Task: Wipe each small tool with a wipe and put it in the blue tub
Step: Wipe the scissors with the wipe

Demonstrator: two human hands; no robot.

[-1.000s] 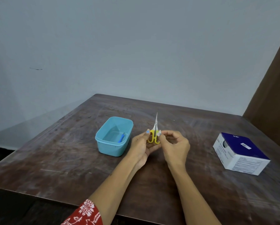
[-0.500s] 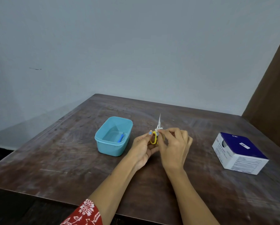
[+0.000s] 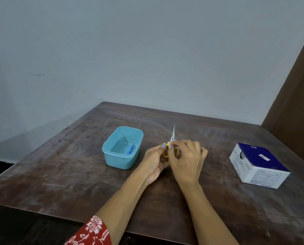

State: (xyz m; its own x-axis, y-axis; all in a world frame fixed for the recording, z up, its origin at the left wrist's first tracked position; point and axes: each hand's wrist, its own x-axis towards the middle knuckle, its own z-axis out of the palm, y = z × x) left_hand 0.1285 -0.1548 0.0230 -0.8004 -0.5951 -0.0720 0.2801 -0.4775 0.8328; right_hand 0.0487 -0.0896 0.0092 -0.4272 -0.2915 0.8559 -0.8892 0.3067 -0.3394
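Small scissors with yellow handles and thin silver blades point up and away at the table's middle. My left hand grips the yellow handles from the left. My right hand pinches a small white wipe against the scissors just below the blades, where they meet the handles. The blue tub stands just left of my hands, and a small blue-handled tool lies inside it.
A white and dark-blue box sits on the right side of the dark wooden table. A grey wall rises behind the table, and a brown panel stands at the far right.
My right hand has turned over the scissors' handles and brought the wipe up onto the joint; the scissors have shifted slightly right. The tub and the box have not moved.
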